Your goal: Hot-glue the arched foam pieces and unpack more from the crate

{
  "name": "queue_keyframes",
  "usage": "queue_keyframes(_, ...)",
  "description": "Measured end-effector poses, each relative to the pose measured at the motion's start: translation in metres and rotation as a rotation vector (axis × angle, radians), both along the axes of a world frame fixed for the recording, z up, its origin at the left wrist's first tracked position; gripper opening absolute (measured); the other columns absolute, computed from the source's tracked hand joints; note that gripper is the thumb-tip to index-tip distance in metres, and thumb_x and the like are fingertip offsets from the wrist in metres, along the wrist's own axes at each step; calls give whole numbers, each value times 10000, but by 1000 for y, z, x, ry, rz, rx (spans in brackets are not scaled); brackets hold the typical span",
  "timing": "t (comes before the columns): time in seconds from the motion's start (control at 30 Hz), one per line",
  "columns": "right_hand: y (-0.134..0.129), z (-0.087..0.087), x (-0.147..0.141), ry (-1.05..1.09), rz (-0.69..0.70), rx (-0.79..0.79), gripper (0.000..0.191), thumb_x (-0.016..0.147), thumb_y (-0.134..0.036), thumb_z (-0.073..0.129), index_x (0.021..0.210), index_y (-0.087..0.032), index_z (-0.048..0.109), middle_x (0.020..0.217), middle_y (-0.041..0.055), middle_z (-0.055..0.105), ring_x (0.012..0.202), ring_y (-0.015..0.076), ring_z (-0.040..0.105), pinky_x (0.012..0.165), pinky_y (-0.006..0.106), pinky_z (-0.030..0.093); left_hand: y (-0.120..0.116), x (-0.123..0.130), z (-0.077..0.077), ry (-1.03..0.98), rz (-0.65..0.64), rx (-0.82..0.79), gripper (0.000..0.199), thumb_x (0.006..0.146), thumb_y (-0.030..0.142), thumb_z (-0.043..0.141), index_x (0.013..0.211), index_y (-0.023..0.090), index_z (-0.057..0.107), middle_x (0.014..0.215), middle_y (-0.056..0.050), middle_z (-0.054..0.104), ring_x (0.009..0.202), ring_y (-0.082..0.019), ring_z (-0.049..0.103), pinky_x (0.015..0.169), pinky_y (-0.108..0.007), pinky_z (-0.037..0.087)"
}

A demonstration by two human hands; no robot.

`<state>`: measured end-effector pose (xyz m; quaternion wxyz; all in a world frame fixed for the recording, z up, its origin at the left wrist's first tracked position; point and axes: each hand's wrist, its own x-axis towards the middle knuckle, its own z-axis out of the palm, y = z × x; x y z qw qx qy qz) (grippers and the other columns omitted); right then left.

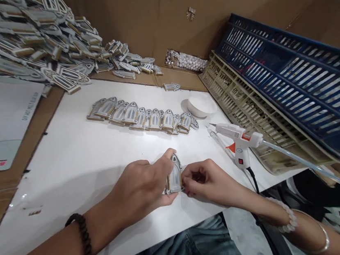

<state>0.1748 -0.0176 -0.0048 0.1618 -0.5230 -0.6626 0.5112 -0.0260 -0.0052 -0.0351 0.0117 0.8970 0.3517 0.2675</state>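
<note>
My left hand [146, 184] grips a small arched window-shaped piece [174, 178], grey-white with a brown edge, held upright just above the white board. Thumb and fingers clasp it at its top and bottom. At its right edge, the fingertips of my right hand [206, 181] are pinched together; whether something tiny is between them is hidden. Behind both hands, a row of similar arched pieces [155, 119] lies overlapping on the board. A white hot glue gun [236, 136] with an orange trigger rests to the right of my right hand, a clear glue stick in its back.
A large heap of arched pieces [37, 36] fills the back left. White beads lie in a clear container [185, 61] by the cardboard wall. Blue and beige plastic crates [288, 59] stand at right. A white round ring [200, 106] sits near them. A printed sheet [1, 115] lies left.
</note>
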Motion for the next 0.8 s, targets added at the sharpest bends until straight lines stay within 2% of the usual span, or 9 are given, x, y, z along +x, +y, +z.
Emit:
queue_keyframes(0.1, -3, -4, 6, 96, -45, -60, 125, 797, -150, 521, 785, -141, 645, 673, 6, 627, 625, 115, 553, 588, 230, 416, -1, 1, 2, 19, 3, -23, 670, 673, 148, 650, 1226, 190, 273, 1029, -15, 702, 537, -135, 605, 541, -278, 419)
queue_keyframes(0.17, -3, -5, 5, 77, -62, -44, 118, 811, -175, 544, 744, -143, 636, 657, 3, 614, 615, 109, 534, 581, 228, 404, -2, 1, 3, 64, 30, -68, 637, 705, 162, 625, 1237, 183, 274, 956, 2, 702, 567, -148, 627, 566, -278, 427)
queue_keyframes(0.33, -3, -4, -4, -11, -101, 30, 138, 782, -226, 599, 664, -155, 602, 611, -21, 576, 566, 92, 481, 535, 215, 367, -1, 0, 4, 86, 18, -117, 609, 746, 212, 583, 1285, 163, 302, 764, 41, 651, 567, -170, 639, 568, -288, 432)
queue_keyframes(0.6, -4, 5, -17, -278, -63, 225, 128, 698, -143, 566, 590, -176, 508, 537, -50, 507, 507, 78, 433, 495, 218, 291, 4, 0, 3, -35, -27, -17, 615, 744, 222, 583, 1267, 202, 260, 775, 38, 664, 525, -164, 621, 491, -284, 396)
queue_keyframes(0.7, -4, 5, -15, -244, -56, 237, 111, 700, -133, 559, 605, -174, 517, 555, -49, 511, 516, 79, 435, 502, 216, 300, 5, 0, 4, -35, -19, 10, 597, 712, 228, 624, 1204, 199, 285, 705, 48, 647, 490, -176, 610, 454, -283, 376)
queue_keyframes(0.8, -8, -1, -7, -111, -86, 147, 79, 705, -104, 544, 687, -161, 596, 586, -40, 539, 538, 85, 470, 512, 208, 340, 5, 0, 5, -17, -1, 39, 612, 695, 241, 661, 1181, 191, 293, 744, 14, 671, 481, -188, 609, 443, -293, 375)
